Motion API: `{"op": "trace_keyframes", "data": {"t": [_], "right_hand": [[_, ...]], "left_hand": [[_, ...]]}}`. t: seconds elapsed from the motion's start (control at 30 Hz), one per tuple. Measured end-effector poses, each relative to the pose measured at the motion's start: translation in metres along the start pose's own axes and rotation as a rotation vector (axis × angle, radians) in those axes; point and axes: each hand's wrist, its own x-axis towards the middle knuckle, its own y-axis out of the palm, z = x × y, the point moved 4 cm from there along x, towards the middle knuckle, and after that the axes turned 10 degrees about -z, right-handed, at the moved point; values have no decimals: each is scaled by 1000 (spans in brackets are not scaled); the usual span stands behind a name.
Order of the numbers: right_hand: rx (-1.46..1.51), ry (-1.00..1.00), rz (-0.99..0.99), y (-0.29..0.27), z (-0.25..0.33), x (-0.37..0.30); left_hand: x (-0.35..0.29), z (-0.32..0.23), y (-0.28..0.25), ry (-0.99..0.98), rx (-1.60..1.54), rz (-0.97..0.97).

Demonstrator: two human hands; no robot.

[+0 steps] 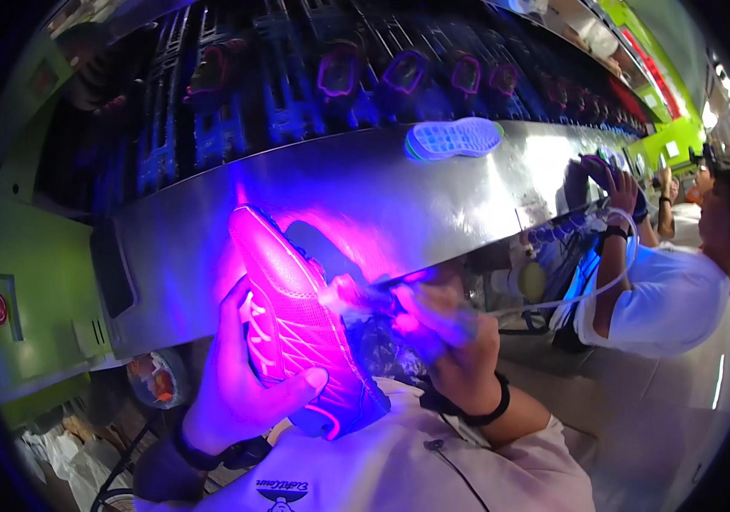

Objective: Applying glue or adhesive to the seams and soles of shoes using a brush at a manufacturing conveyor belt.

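My left hand (237, 392) is closed round a shoe upper (301, 328), which is tilted with its toe pointing up and away. Pink and violet light washes over the shoe, so its true colour is hard to tell. My right hand (454, 337) is smeared by motion beside the shoe's right edge. Its fingers are curled round a thin tool with a pale, blurred tip (343, 292) that is at the shoe's lower edge; I cannot make out its kind. A pale shoe sole (454, 139) lies on the steel ledge (177, 230) beyond my hands.
Behind the ledge runs a dark conveyor (288, 94) bearing several shoe uppers (341, 72). A green machine panel (40, 282) stands at left. At right a co-worker in a white shirt (663, 299) handles a dark shoe, near a clear hose (582, 299).
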Motion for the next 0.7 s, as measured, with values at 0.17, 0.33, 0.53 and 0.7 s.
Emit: {"op": "trace_keyframes", "data": {"t": [0.17, 0.33, 0.53, 0.7], "right_hand": [[-6, 30, 0, -1, 0, 9], [107, 187, 100, -2, -7, -5], [93, 234, 189, -3, -18, -14], [76, 295, 240, -12, -20, -12]], "left_hand": [[-2, 0, 1, -92, -116, -96], [7, 1, -13, -44, 63, -147], [18, 7, -20, -166, -70, -212], [20, 23, -24, -273, -240, -313]]}}
